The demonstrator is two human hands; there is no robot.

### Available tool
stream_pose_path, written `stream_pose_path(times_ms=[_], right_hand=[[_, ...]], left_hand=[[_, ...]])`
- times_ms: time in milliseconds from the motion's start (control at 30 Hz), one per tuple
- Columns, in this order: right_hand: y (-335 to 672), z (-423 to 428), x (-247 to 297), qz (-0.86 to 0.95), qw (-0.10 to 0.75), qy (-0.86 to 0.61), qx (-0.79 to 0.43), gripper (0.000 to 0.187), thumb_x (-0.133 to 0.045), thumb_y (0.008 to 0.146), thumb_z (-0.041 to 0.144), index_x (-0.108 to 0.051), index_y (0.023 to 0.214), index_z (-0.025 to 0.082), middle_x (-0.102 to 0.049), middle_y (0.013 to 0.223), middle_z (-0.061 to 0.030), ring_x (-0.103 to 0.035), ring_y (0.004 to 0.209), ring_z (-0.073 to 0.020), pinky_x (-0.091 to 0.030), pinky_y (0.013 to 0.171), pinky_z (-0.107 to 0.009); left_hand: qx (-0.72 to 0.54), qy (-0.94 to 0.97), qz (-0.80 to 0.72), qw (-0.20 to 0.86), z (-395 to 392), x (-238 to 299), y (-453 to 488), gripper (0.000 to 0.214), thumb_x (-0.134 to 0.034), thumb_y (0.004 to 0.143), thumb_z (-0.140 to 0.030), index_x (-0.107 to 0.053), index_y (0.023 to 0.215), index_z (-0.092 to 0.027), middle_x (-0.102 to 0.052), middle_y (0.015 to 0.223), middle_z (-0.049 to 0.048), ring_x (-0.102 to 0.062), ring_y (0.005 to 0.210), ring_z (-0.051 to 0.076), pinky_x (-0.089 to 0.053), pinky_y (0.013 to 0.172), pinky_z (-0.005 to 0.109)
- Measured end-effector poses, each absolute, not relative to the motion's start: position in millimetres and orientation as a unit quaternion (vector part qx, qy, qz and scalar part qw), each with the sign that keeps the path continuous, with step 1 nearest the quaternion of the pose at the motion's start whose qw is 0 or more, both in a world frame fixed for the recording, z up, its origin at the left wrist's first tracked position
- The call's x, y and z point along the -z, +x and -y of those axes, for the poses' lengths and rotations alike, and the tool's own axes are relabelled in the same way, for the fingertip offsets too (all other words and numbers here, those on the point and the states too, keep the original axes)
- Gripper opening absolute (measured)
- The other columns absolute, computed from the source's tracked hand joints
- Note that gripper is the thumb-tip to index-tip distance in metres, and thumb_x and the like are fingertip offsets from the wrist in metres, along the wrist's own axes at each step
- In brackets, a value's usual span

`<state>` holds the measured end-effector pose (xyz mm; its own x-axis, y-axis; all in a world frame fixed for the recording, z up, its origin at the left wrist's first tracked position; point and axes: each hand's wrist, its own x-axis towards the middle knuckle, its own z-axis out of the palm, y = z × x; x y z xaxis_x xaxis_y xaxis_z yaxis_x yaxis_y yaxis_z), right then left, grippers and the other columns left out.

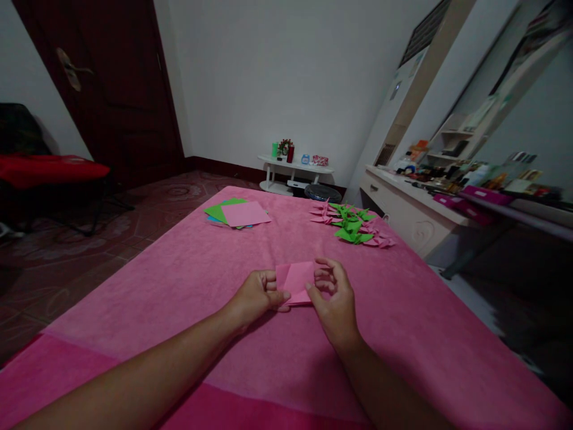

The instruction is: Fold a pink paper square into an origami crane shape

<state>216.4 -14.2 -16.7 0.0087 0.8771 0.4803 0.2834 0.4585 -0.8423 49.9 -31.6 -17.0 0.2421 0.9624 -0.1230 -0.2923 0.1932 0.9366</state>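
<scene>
Between my two hands is a small folded square of pink origami paper [297, 280], held just above the pink tablecloth. My left hand [259, 294] grips its left side, thumb on the front at the lower corner and fingers behind. At the right edge, my right hand [335, 298] has its thumb pressed on the paper's face, with the other fingers curled at or behind that edge. A diagonal crease line shows on the paper's upper left. How the fingers sit behind the paper is hidden.
Loose paper sheets [246, 213] in pink, green and blue lie at the far left of the pink cloth [179, 286]. Several folded green and pink paper cranes [353, 230] are grouped at the far right. A cluttered dressing table [412, 209] stands beyond the right edge.
</scene>
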Motion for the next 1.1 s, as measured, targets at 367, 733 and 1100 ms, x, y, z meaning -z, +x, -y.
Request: stream_pose_path(times_ms=[367, 733, 1100], right_hand=[[216.5, 17.1, 10.3, 0.683, 0.561, -0.415, -0.214, 0.033, -0.055, 0.075, 0.007, -0.058, 0.104, 0.023, -0.051, 0.113, -0.0062, -0.058, 0.090, -0.0164, -0.053, 0.072, -0.029], [217.4, 16.3, 11.5, 0.667, 0.566, -0.439, -0.204, 0.030, -0.061, 0.077, 0.013, -0.057, 0.104, 0.023, -0.054, 0.110, -0.0055, -0.057, 0.086, -0.0164, -0.052, 0.073, -0.030], [217.1, 15.6, 11.6, 0.674, 0.565, -0.431, -0.203, 0.026, -0.060, 0.078, 0.014, -0.060, 0.102, 0.022, -0.053, 0.111, -0.0063, -0.058, 0.087, -0.0167, -0.053, 0.073, -0.031]], left_hand=[[-0.478, 0.411, -0.394, 0.669, 32.3, 14.4, 51.4, 0.040, -0.080, 0.061, -0.021, -0.067, 0.098, -0.011, -0.071, 0.087, 0.0089, -0.065, 0.070, 0.014, -0.053, 0.063, 0.022], [-0.464, 0.422, -0.396, 0.670, 32.7, 15.8, 51.3, 0.044, -0.079, 0.062, -0.022, -0.066, 0.102, -0.010, -0.071, 0.089, 0.0103, -0.066, 0.075, 0.016, -0.053, 0.066, 0.024], [-0.464, 0.421, -0.401, 0.669, 34.2, 11.5, 52.6, 0.047, -0.081, 0.060, -0.025, -0.066, 0.102, -0.011, -0.071, 0.089, 0.0103, -0.067, 0.076, 0.017, -0.052, 0.065, 0.024]])
